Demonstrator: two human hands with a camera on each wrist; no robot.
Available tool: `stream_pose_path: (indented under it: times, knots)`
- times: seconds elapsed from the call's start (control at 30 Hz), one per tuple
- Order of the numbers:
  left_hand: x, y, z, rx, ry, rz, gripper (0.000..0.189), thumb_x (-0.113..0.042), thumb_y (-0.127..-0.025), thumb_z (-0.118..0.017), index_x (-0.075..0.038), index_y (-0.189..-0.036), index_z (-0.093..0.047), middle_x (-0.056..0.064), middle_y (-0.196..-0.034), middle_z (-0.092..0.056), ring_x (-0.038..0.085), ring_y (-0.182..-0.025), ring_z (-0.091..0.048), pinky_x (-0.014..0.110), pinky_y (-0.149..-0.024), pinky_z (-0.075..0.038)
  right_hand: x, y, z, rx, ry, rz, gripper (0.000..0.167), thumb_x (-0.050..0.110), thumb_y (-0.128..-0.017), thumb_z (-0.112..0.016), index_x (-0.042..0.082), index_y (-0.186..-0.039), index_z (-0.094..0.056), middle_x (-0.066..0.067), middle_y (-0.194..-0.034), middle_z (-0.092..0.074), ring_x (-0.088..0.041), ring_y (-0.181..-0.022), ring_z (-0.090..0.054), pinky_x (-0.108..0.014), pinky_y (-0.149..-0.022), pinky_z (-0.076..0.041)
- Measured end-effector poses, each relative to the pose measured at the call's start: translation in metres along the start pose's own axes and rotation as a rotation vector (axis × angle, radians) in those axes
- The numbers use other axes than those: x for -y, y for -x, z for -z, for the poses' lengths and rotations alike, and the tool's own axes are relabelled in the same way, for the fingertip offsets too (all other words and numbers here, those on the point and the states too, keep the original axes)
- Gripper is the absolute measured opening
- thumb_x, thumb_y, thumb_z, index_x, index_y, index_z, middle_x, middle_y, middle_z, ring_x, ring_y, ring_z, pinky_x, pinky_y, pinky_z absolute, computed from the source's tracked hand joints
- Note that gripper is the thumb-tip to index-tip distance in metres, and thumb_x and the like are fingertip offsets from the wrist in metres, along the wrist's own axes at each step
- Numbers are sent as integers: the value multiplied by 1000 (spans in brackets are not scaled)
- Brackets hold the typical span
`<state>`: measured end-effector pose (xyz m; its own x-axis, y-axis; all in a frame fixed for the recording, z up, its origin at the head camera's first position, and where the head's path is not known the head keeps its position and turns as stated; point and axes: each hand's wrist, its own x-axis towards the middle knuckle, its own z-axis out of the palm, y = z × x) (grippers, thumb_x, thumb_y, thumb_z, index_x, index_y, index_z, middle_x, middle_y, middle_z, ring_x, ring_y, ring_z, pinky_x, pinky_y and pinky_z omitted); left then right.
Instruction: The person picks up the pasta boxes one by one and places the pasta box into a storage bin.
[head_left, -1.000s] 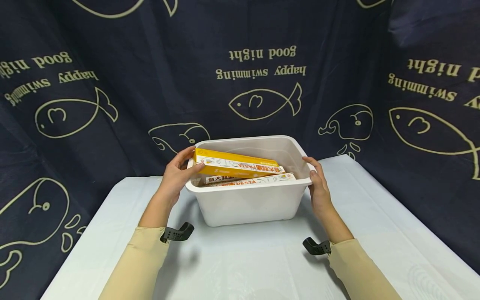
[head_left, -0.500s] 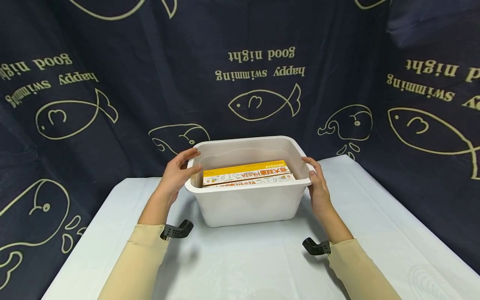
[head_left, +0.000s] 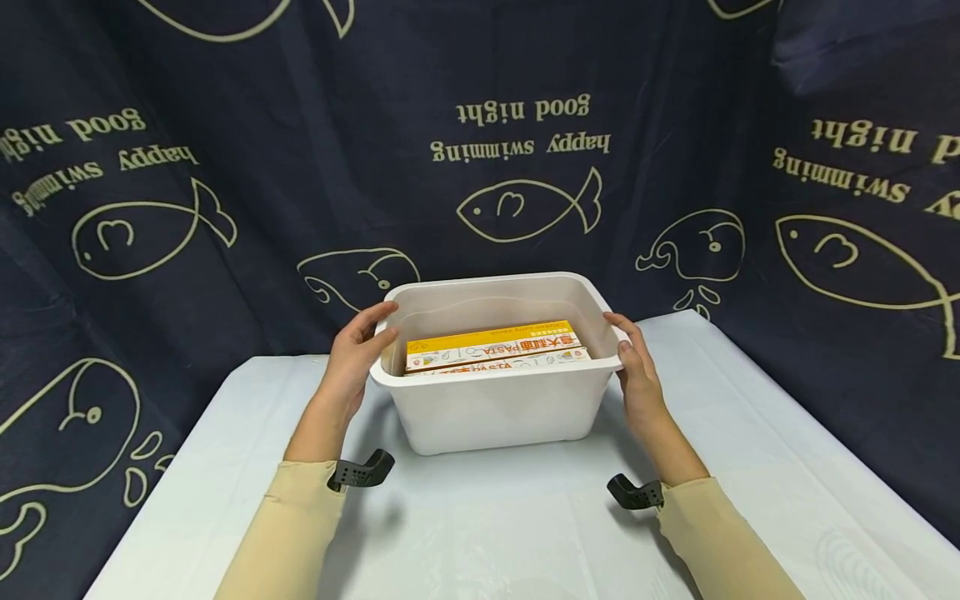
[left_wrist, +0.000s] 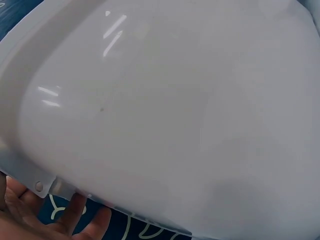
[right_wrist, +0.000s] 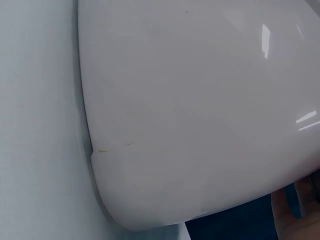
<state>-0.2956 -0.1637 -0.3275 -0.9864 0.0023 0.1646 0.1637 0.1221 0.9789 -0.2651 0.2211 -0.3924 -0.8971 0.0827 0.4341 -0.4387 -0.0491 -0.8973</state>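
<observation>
A white plastic storage bin stands on the table. Inside, a yellow and white pasta box lies lengthwise, and a second pasta box lies along the near wall, partly hidden by the rim. My left hand holds the bin's left rim, thumb and forefinger reaching over it. At the opposite end my right hand grips the right rim. Both wrist views are mostly filled by the bin's smooth outer wall, with fingers showing at the lower edge under the rim.
A white cloth covers the table. Close behind the bin hangs a dark blue curtain with fish drawings, which also runs along both sides. A black wrist strap mount sticks out from each sleeve.
The upper yellow pasta box, tilted under my left fingers at the left rim a second ago, has dropped flat into the bin. My left hand let it go and now holds the rim.
</observation>
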Motion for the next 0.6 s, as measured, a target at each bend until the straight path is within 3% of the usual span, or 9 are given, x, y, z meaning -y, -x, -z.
stream_pose_path:
  times: [0.37, 0.6]
  knots:
    - [3, 9, -1, -43, 57, 22, 44, -20, -102, -56, -22, -146, -51, -3, -158, -40, 15, -148, -34, 39, -123, -28, 1, -3, 3, 29, 53, -14, 54, 37, -102, -31, 21, -154, -35, -2, -155, -34, -19, -132, -39, -31, -108, -30]
    - [6, 27, 3, -41, -112, -34, 48, -29, -104, -49, -27, -152, -43, -6, -162, -35, 21, -148, -35, 47, -120, -31, 17, -2, 11, 63, 220, 0, 48, 28, -105, -35, 15, -151, -39, -6, -159, -34, -21, -146, -31, -59, -119, -19]
